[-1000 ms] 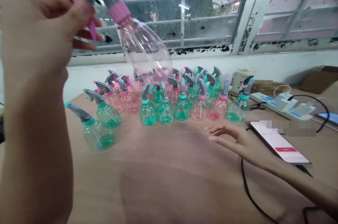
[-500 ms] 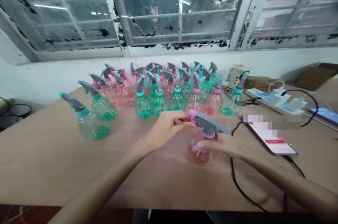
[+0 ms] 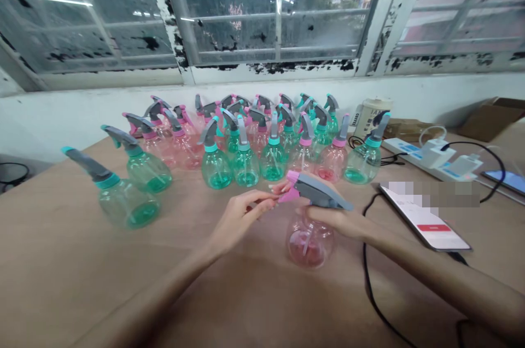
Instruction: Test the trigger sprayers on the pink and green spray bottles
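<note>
A clear pink spray bottle [image 3: 310, 241] with a grey and pink trigger head stands upright in front of me, its dip tube showing inside. My right hand [image 3: 338, 220] is wrapped round its neck, just under the head, with some fingers hidden behind it. My left hand [image 3: 241, 218] is closed in a pinch at the tip of the pink trigger [image 3: 290, 195]; what is between its fingers is too small to tell. Behind the hands stand several pink and green spray bottles, among them a green bottle [image 3: 217, 167] and a pink bottle [image 3: 329, 161].
Two green bottles, one in front [image 3: 123, 208], stand apart at the left. On the right lie a phone [image 3: 426, 222], black cables [image 3: 369, 277] and a power strip [image 3: 414, 159] with chargers. A paper cup [image 3: 371, 115] and a cardboard box [image 3: 492, 118] sit near the window wall.
My left fingers have shifted from the nozzle down and left to the trigger tip. The right thumb has moved up from the bottle's body to its neck. The view has shifted slightly.
</note>
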### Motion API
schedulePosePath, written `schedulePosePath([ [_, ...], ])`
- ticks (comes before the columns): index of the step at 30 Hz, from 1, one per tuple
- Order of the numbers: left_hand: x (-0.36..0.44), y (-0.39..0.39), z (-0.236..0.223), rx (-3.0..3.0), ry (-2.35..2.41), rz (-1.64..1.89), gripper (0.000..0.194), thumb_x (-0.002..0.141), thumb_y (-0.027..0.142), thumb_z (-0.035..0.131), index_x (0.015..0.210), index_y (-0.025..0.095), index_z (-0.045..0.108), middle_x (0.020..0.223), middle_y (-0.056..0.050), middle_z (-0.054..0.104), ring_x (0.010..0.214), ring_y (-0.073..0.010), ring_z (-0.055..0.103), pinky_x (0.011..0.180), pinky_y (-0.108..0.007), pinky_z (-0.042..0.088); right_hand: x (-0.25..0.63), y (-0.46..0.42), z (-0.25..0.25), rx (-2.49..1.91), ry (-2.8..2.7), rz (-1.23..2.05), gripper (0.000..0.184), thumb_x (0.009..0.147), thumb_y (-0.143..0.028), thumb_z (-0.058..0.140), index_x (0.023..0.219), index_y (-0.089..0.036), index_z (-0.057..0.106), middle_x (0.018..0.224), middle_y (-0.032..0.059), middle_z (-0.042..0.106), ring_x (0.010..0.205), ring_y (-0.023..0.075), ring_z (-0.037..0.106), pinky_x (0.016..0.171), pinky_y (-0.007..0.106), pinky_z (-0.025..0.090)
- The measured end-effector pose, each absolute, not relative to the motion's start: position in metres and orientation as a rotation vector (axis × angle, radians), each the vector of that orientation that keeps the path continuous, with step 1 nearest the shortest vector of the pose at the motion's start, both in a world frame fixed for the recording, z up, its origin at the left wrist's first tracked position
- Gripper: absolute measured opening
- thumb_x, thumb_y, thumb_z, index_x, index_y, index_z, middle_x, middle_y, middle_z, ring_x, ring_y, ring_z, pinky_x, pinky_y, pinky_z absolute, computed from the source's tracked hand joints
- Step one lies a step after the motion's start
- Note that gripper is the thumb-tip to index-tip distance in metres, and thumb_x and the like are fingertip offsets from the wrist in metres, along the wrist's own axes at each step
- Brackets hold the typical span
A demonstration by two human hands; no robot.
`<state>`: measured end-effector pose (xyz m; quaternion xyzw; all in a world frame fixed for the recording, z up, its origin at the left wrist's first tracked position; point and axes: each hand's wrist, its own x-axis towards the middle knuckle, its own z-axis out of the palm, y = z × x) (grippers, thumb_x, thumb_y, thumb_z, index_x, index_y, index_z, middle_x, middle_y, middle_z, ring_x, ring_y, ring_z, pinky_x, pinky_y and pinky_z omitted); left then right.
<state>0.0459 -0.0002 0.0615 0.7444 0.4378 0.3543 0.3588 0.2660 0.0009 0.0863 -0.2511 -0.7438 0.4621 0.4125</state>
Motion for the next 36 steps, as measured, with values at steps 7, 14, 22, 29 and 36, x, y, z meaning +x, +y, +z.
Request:
schedulePosePath([
  [7, 0.023, 0.014, 0.025, 1.885, 1.37, 0.885, 0.034, 0.095, 0.044, 0.047, 0.082, 0.018, 0.066, 0.076, -0.003, 0.066, 0.071, -0.0179, 0.063, 0.059, -0.025, 0.052, 0.248, 0.019, 0.09, -0.641, -1.95, 1.005, 0.045, 0.072, -0.013, 0.051, 0.113, -0.027, 0.063, 0.108, 0.0023, 0.07, 0.081, 0.0193, 0.064, 0.067, 0.031, 0.05],
  [14, 0.017, 0.014, 0.022, 1.955, 1.423, 0.862, 0.037, 0.097, 0.045, 0.045, 0.075, 0.019, 0.061, 0.072, -0.001, 0.065, 0.069, -0.0169, 0.062, 0.061, -0.025, 0.048, 0.231, 0.04, 0.081, -0.728, -1.901, 0.97, 0.023, 0.082, -0.026, 0.057, 0.105, -0.026, 0.063, 0.089, 0.0013, 0.069, 0.069, 0.0171, 0.06, 0.066, 0.032, 0.05],
  [22, 0.017, 0.012, 0.023, 1.993, 1.44, 0.844, 0.039, 0.098, 0.041, 0.044, 0.07, 0.019, 0.059, 0.066, 0.0, 0.063, 0.064, -0.0158, 0.061, 0.062, -0.025, 0.045, 0.228, 0.039, 0.077, -0.791, -1.86, 0.905, 0.022, 0.086, -0.045, 0.063, 0.087, -0.024, 0.06, 0.068, -0.0044, 0.054, 0.057, 0.0109, 0.05, 0.053, 0.025, 0.041],
  [29, 0.015, 0.011, 0.025, 2.095, 1.472, 0.847, 0.038, 0.097, 0.038, 0.043, 0.066, 0.02, 0.057, 0.062, 0.001, 0.062, 0.063, -0.0161, 0.059, 0.064, -0.027, 0.043, 0.228, 0.036, 0.081, -0.763, -1.878, 0.832, 0.029, 0.088, -0.04, 0.062, 0.07, -0.023, 0.05, 0.061, -0.0062, 0.046, 0.052, 0.0092, 0.043, 0.05, 0.025, 0.037],
  [36, 0.013, 0.009, 0.02, 2.229, 1.595, 0.83, 0.024, 0.097, 0.032, 0.045, 0.084, 0.021, 0.062, 0.084, -0.002, 0.067, 0.077, -0.0193, 0.063, 0.072, -0.031, 0.048, 0.228, 0.033, 0.082, -0.741, -1.826, 1.081, 0.018, 0.085, -0.039, 0.065, 0.097, -0.026, 0.063, 0.098, 0.0009, 0.069, 0.087, 0.0177, 0.068, 0.082, 0.032, 0.056],
])
